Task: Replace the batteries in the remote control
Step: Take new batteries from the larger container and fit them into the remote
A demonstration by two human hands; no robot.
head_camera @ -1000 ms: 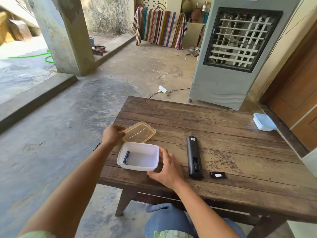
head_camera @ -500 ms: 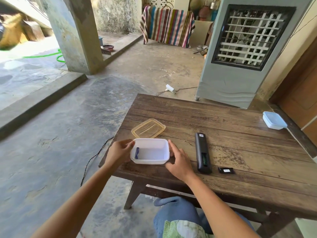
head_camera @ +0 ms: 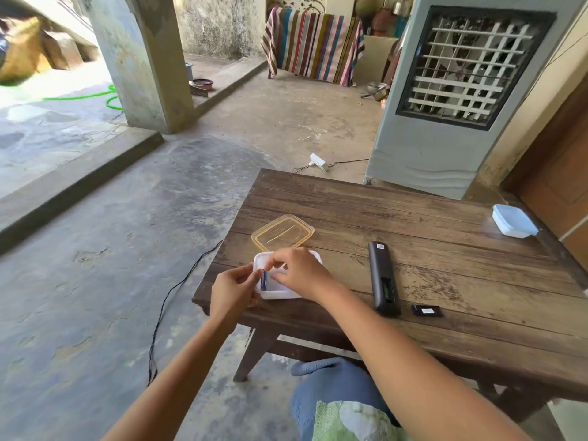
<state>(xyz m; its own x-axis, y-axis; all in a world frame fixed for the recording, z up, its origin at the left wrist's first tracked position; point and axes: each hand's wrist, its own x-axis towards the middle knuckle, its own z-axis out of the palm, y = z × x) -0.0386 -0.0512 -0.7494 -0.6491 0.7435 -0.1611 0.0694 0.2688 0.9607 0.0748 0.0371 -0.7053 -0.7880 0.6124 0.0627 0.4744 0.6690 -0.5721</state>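
Observation:
A black remote control (head_camera: pixel 382 278) lies face down on the wooden table (head_camera: pixel 445 249), its battery bay open. Its small black cover (head_camera: pixel 426 310) rests just to the right of its near end. A white plastic box (head_camera: pixel 280 292) sits at the table's left front corner with blue batteries (head_camera: pixel 263 279) at its left side. My right hand (head_camera: pixel 300 272) reaches over the box, thumb and forefinger pinching the batteries' top end. My left hand (head_camera: pixel 234 289) is at the box's left wall, its fingertips touching that wall beside the batteries.
The box's amber lid (head_camera: pixel 282 232) lies just behind it. A closed box with a blue lid (head_camera: pixel 514 220) sits at the table's far right edge. An air cooler (head_camera: pixel 461 90) stands behind the table. A black cord (head_camera: pixel 171 300) runs over the floor on the left.
My right hand moved from the box's right side to over the box and pinched the batteries. My left hand stayed at the box's left wall. The camera view shifted left.

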